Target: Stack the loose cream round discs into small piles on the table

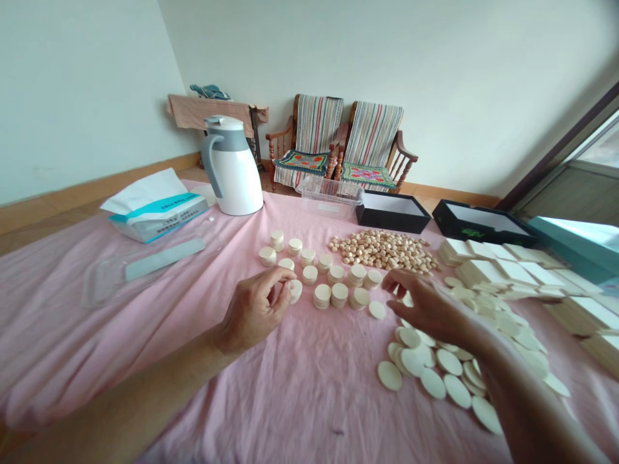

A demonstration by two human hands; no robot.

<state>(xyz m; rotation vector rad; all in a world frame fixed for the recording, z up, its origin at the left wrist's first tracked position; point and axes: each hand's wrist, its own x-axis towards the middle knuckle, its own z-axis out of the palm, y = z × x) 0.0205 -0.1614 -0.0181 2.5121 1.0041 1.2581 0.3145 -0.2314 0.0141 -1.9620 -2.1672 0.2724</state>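
Several short stacks of pale round wooden discs (322, 296) stand in loose rows on the pink cloth. My left hand (258, 308) is at the near left of these stacks, its fingers curled with thumb and forefinger around a small stack of discs (296, 292). Part of that stack is hidden by the fingertips. To the right, my right hand (425, 303) hovers palm down with thumb and fingers apart, nothing visible between them. A single disc (377, 310) lies just left of its thumb. Under and beyond the right wrist spreads a loose pile of discs (449, 362).
Behind the stacks lies a heap of small wooden pieces (387, 250). Square wooden tiles (515, 270) are piled at right. Black boxes (394, 222) and a clear plastic container (331, 198) sit farther back. A white jug (236, 171) and tissue pack (159, 209) stand at left.
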